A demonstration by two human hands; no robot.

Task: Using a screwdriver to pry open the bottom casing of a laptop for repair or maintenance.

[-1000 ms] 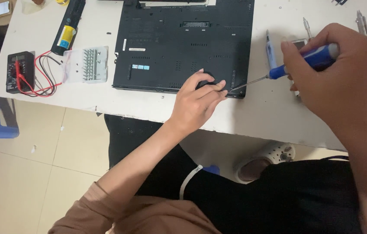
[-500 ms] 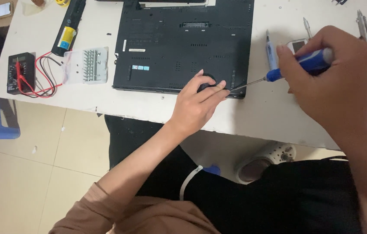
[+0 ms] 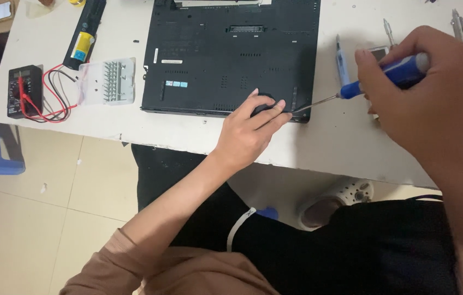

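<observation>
While the black laptop [image 3: 231, 54] lies upside down on the white table [image 3: 330, 147], its near edge running parallel to the table's front edge, the left hand [image 3: 248, 131] rests on its near right corner with the fingers laid flat and together, pressing on the case rather than wrapped around anything. The right hand [image 3: 433, 98] is closed in a firm grip on the blue handle of a screwdriver [image 3: 362, 84], well to the right of the laptop and above the bare table. The tool's long axis slants down and leftward from that hand, so its thin metal shaft crosses the gap and its tip meets the laptop's near right corner just beside the left fingertips [image 3: 280, 106]. The corner thus lies to the left of the right hand and slightly nearer the person, while the left hand is already on it. Whether the tip sits in a screw head is too small to tell.

Further left on the table sit a clear plastic bit case [image 3: 106, 82], a black multimeter [image 3: 24, 90] with red and black leads, and a long black battery pack [image 3: 84, 33]. A second blue-handled tool [image 3: 342, 63] lies just right of the laptop.
</observation>
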